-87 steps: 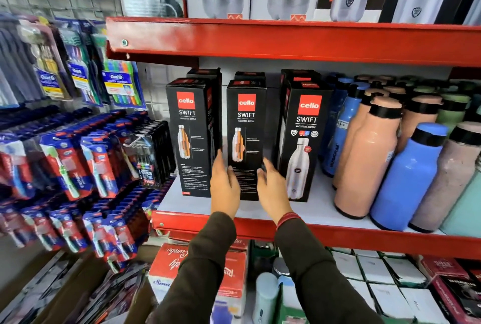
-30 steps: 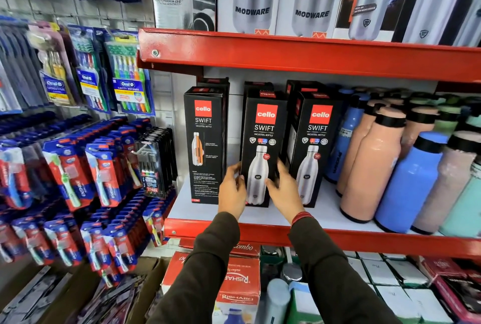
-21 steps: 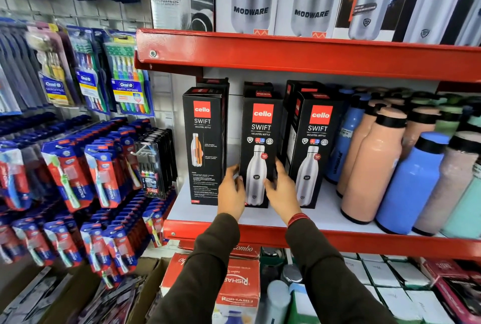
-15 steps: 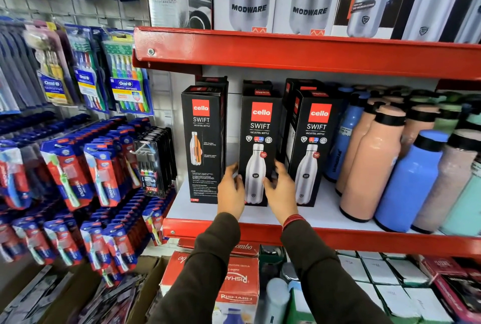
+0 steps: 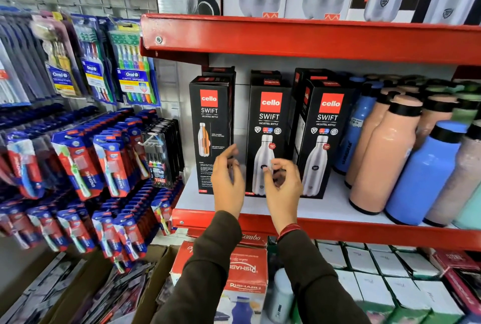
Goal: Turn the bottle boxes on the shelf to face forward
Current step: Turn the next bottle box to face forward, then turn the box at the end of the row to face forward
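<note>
Three black cello SWIFT bottle boxes stand in a row at the front of the white shelf point(image 5: 325, 209). The left box point(image 5: 210, 125) shows a side panel with a cutaway bottle picture. The middle box point(image 5: 269, 125) and the right box point(image 5: 325, 131) show their front panels with a steel bottle. More black boxes stand behind them. My left hand point(image 5: 227, 183) hovers in front of the gap between the left and middle boxes, fingers apart, holding nothing. My right hand point(image 5: 282, 185) hovers before the middle box's lower part, fingers curled and apart, holding nothing.
Peach, blue and pale green bottles point(image 5: 382, 157) crowd the shelf's right side. A red shelf point(image 5: 312, 37) with MODWARE boxes sits close above. Toothbrush packs point(image 5: 104, 157) hang on the wall rack at the left. Cartons point(image 5: 244, 269) lie below the shelf's red front lip.
The middle box was turned from its side panel to its front panel earlier. Since half a second ago both hands have let go of it and pulled back slightly toward me.
</note>
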